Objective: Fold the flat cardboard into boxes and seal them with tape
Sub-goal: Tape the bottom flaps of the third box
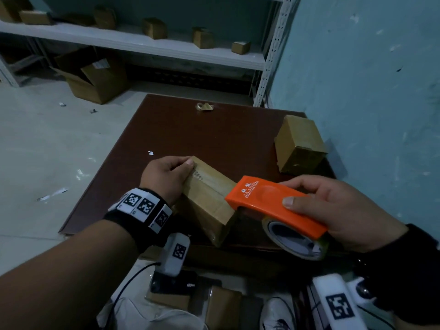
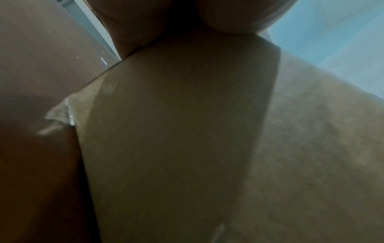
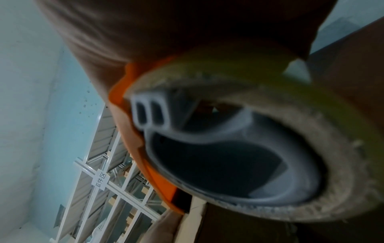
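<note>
A small cardboard box (image 1: 209, 194) lies on the dark brown table (image 1: 190, 134) near its front edge, with clear tape along its top seam. My left hand (image 1: 166, 175) grips its far left end, thumb on top. My right hand (image 1: 333, 206) holds an orange tape dispenser (image 1: 269, 201) whose front end sits against the box's right top edge; the tape roll (image 1: 295, 236) hangs below it. In the left wrist view the box (image 2: 176, 131) fills the frame under my fingertips (image 2: 228, 16). The right wrist view shows the tape roll (image 3: 259, 156) and the orange dispenser (image 3: 122, 92) close up.
A second closed box (image 1: 300, 144) stands at the table's right edge beside the blue wall (image 1: 369, 79). A crumpled tape scrap (image 1: 204, 107) lies at the far edge. Behind is a white shelf (image 1: 142, 46) with several small boxes, and an open carton (image 1: 92, 77) on the floor.
</note>
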The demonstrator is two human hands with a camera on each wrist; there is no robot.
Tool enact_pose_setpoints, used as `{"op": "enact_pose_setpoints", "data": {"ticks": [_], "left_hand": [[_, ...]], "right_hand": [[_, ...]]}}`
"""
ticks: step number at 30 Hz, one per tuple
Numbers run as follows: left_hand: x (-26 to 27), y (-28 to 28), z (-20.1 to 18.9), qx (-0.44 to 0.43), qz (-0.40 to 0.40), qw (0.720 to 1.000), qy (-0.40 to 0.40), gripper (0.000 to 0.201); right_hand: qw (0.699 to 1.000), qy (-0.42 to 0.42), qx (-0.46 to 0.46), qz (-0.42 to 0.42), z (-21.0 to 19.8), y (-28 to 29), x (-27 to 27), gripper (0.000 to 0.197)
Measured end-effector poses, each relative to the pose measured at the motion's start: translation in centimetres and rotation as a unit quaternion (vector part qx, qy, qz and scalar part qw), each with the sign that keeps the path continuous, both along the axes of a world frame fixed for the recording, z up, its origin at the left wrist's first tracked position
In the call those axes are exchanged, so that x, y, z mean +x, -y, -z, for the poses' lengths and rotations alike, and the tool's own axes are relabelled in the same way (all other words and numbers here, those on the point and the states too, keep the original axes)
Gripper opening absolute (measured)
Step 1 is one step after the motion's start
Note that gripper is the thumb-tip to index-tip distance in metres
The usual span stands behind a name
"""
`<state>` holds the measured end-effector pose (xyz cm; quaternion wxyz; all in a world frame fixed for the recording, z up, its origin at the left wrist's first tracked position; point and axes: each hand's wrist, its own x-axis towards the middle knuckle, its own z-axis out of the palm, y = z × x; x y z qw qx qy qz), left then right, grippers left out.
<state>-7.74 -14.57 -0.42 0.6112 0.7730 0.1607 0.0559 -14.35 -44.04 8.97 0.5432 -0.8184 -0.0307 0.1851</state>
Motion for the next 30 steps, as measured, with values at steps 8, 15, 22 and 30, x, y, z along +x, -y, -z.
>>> {"op": "enact_pose_setpoints", "data": {"ticks": [8, 15, 22, 30], "left_hand": [[0.8, 0.2, -0.3, 0.028, -0.027, 0.999, -0.008, 0.008], [0.4, 1.3, -1.3, 0.079, -0.016, 0.997, -0.012, 0.023], [-0.4, 1.9, -2.6, 0.411, 0.149, 0.885, 0.160, 0.050], [-2.0, 3.8, -3.0, 0.605, 0.412, 0.667, 0.140, 0.119]], "right_hand": [[0.999, 0.025, -0.033, 0.010, 0.3, 1.9, 0.7, 0.033], [0.989, 0.076, -0.126, 0.026, 0.1, 3.2, 1.0, 0.017], [0.981, 0.078, -0.177, 0.024, 1.1, 1.7, 1.2, 0.031], [0.976, 0.064, -0.203, 0.039, 0.9, 1.6, 1.1, 0.027]]}}
